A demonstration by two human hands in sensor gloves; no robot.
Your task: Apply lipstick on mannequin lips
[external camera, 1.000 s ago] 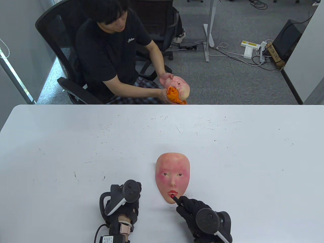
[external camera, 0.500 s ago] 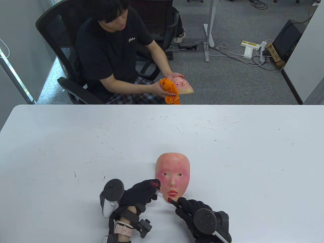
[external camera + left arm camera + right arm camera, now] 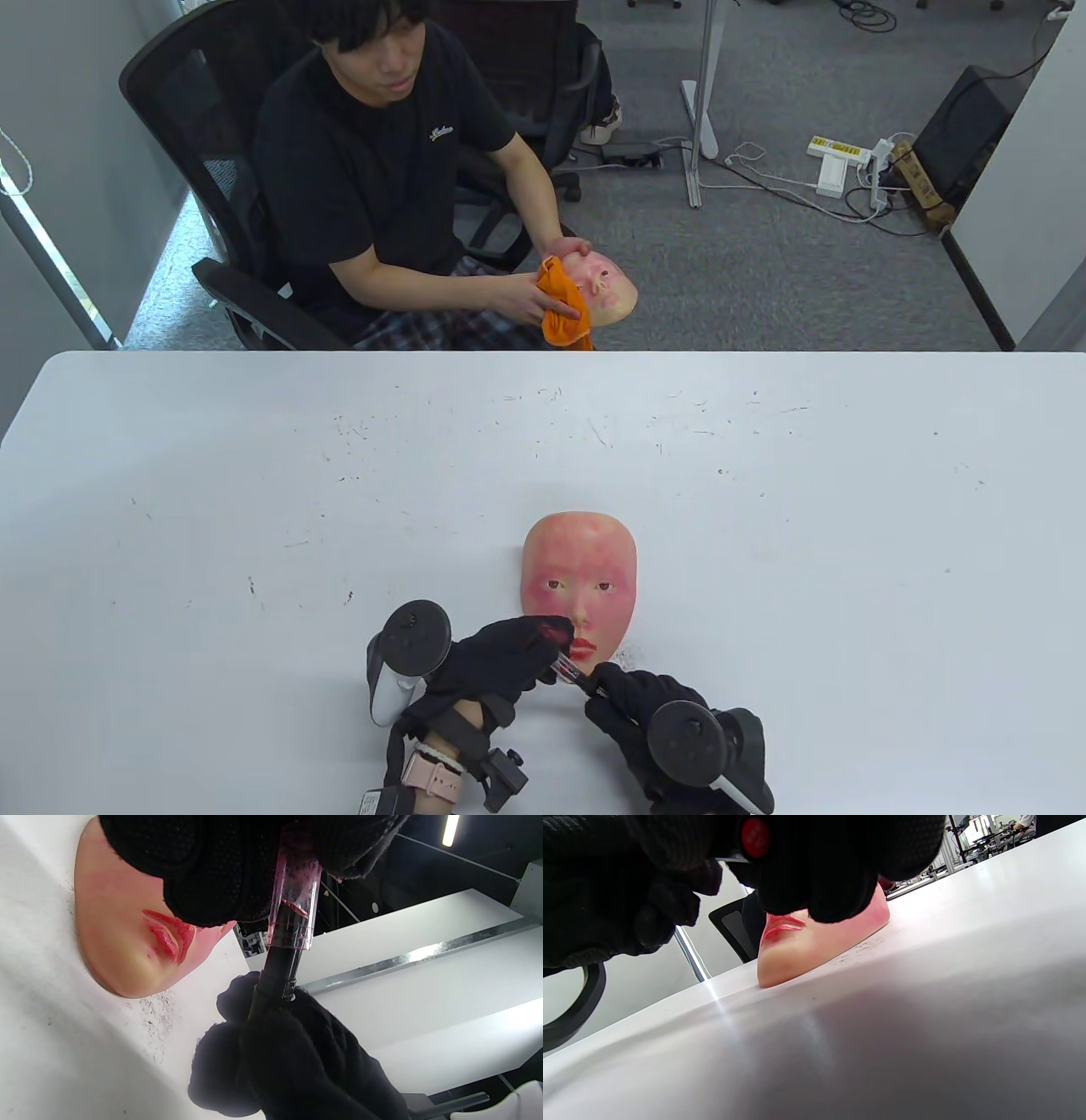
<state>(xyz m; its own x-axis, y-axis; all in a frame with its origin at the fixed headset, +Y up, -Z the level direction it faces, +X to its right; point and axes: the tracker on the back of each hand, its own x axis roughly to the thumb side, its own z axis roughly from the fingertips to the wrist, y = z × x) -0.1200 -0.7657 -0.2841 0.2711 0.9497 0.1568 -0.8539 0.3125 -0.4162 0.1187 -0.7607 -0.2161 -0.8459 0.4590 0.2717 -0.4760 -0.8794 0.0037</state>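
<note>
The mannequin face mask point(image 3: 579, 577) lies face up on the white table point(image 3: 254, 475), its lips point(image 3: 582, 649) painted red. My right hand point(image 3: 602, 683) grips the black lipstick tube point(image 3: 278, 971) just below the chin. My left hand point(image 3: 547, 649) pinches a clear, red-smeared cap point(image 3: 564, 665) that sits over the lipstick's tip, and partly covers the mask's lower left cheek. In the left wrist view the cap point(image 3: 295, 908) encloses the red tip beside the painted lips point(image 3: 167, 935). The right wrist view shows the mask point(image 3: 806, 950) under my fingers.
Across the table a seated person point(image 3: 373, 170) wipes a second mask point(image 3: 607, 289) with an orange cloth point(image 3: 560, 310). Smudges and crumbs lie on the table by the mask's chin point(image 3: 628, 655). The table's far edge runs behind the mask.
My right hand drew the lipstick back from the lips. My left hand turned, moved right with the clear cap and slid it over the lipstick's tip.
</note>
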